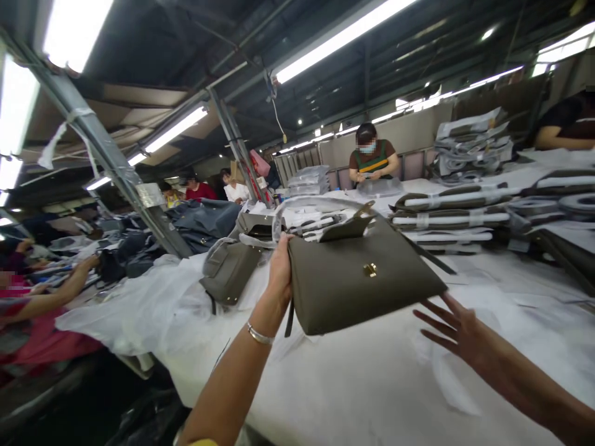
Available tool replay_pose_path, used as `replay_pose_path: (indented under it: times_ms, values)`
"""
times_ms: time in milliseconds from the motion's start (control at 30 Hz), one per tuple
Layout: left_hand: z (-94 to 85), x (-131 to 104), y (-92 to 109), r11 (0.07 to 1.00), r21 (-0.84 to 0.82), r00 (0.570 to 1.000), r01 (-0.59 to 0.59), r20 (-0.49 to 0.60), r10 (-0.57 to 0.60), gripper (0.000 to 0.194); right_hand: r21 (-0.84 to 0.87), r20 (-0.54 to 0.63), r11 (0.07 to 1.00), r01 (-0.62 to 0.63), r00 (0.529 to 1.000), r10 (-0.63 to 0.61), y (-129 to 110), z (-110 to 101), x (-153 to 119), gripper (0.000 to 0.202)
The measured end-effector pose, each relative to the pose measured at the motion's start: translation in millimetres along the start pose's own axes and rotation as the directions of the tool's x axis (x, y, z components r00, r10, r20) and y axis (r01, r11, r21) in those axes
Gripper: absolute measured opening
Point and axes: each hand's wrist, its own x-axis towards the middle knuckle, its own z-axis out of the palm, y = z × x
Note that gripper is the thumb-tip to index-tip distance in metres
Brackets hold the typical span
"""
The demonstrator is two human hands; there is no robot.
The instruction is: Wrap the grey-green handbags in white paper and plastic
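An olive-green handbag (353, 285) with a gold clasp hangs tilted above the white-covered table (353, 384). Its handle, wrapped in pale padding, arches over the top, and the small flap near the opening stands up. My left hand (280, 269) grips the bag's left upper side; a bracelet circles that wrist. At the bag's lower right corner is my right hand (458, 328), its fingers spread, with the thumb close to the corner; whether it touches is unclear.
Another olive bag (231, 272) lies left of the held one. Wrapped olive pieces are stacked (455, 217) at the right. Dark bags (204, 220) lie beyond a metal post (125, 167). A masked person (374, 158) works across the table; a co-worker's arm (60, 288) reaches in from the left.
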Motion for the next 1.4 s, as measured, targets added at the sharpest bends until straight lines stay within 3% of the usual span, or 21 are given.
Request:
replay_pose_path:
  times_ms: [33, 100, 200, 267, 333, 400, 500, 567, 600, 633, 700, 733, 800, 900, 1033, 1200, 1300, 1400]
  values:
    - [1.5, -18.0, -9.0, 0.997, -0.017, 0.997, 0.074, 0.037, -0.073, 0.064, 0.162, 0.015, 0.986, -0.03, 0.999, 0.028, 0.1, 8.2, -14.0, 0.064]
    - [4.2, -50.6, -30.0, 0.979, -0.025, 0.975, 0.202, 0.101, -0.199, 0.067, 0.333, 0.001, 0.938, -0.091, 0.995, 0.096, 0.7, 21.6, -44.8, 0.058]
    - [4.9, -86.0, -63.8, 0.94, 0.033, 0.922, 0.341, 0.184, -0.341, 0.071, 0.36, -0.117, 0.922, -0.142, 0.974, 0.195, 10.0, 29.5, -91.6, 0.06]
    - [2.2, -98.1, -84.6, 0.916, 0.122, 0.887, 0.383, 0.228, -0.401, 0.071, 0.293, -0.196, 0.936, -0.194, 0.946, 0.258, 22.3, 22.4, -120.5, 0.072]
    - [-2.9, -102.6, -100.5, 0.898, 0.238, 0.871, 0.371, 0.247, -0.425, 0.067, 0.097, -0.26, 0.953, -0.286, 0.917, 0.302, 34.0, 5.2, -146.8, 0.083]
    - [-9.6, -104.2, -107.4, 0.883, 0.352, 0.88, 0.309, 0.246, -0.406, 0.064, -0.271, -0.296, 0.903, -0.332, 0.922, 0.251, 38.8, -16.7, -168.4, 0.077]
    - [-18.0, -115.2, -96.6, 0.876, 0.452, 0.907, 0.168, 0.278, -0.317, 0.066, -0.765, -0.284, 0.619, -0.178, 0.956, -0.076, 28.7, -36.5, -185.1, 0.049]
    - [-19.8, -134.1, -79.6, 0.878, 0.477, 0.881, 0.02, 0.407, -0.241, 0.058, -0.914, -0.143, 0.404, 0.018, 0.921, -0.363, 15.5, -31.5, -182.8, 0.039]
    - [-19.2, -146.6, -70.8, 0.872, 0.483, 0.834, -0.083, 0.512, -0.204, 0.054, -0.945, -0.009, 0.294, 0.14, 0.892, -0.452, 9.4, -24.2, -177.7, 0.037]
    - [-17.8, -160.0, -63.4, 0.834, 0.488, 0.735, -0.259, 0.66, -0.158, 0.055, -0.947, 0.146, 0.184, 0.265, 0.861, -0.487, 4.6, -15.2, -170.6, 0.038]
    - [-13.5, -185.7, -55.3, 0.699, 0.444, 0.517, -0.561, 0.847, -0.123, 0.07, -0.885, 0.42, 0.011, 0.466, 0.808, -0.413, 0.8, 3.1, -152.7, 0.05]
    - [-11.3, -196.3, -55.5, 0.61, 0.413, 0.433, -0.676, 0.893, -0.125, 0.08, -0.85, 0.504, -0.039, 0.525, 0.791, -0.346, 2.2, 10.2, -143.2, 0.058]
    - [-8.0, -210.7, -63.8, 0.446, 0.389, 0.369, -0.806, 0.92, -0.134, 0.092, -0.812, 0.578, -0.088, 0.576, 0.778, -0.246, 10.4, 17.9, -126.3, 0.076]
    - [-7.9, -218.0, -87.1, 0.277, 0.403, 0.388, -0.872, 0.915, -0.109, 0.084, -0.802, 0.596, -0.096, 0.589, 0.78, -0.191, 30.6, 15.3, -111.1, 0.084]
    - [-16.0, -226.6, -114.4, 0.197, 0.399, 0.394, -0.896, 0.917, -0.066, 0.061, -0.811, 0.583, -0.089, 0.578, 0.789, -0.194, 58.9, 7.5, -114.3, 0.076]
    - [-26.4, -251.8, -125.7, 0.314, 0.393, 0.394, -0.864, 0.917, -0.062, 0.062, -0.803, 0.58, 0.075, 0.591, 0.804, -0.132, 77.1, 7.8, -134.6, 0.074]
    - [-22.9, -260.9, -131.4, 0.355, 0.435, 0.45, -0.828, 0.892, -0.042, 0.062, -0.806, 0.552, 0.16, 0.57, 0.821, -0.147, 72.9, 9.2, -134.4, 0.07]
    - [-15.6, -262.3, -139.4, 0.367, 0.468, 0.496, -0.804, 0.868, -0.02, 0.062, -0.809, 0.534, 0.21, 0.549, 0.836, -0.127, 53.0, 18.1, -117.3, 0.045]
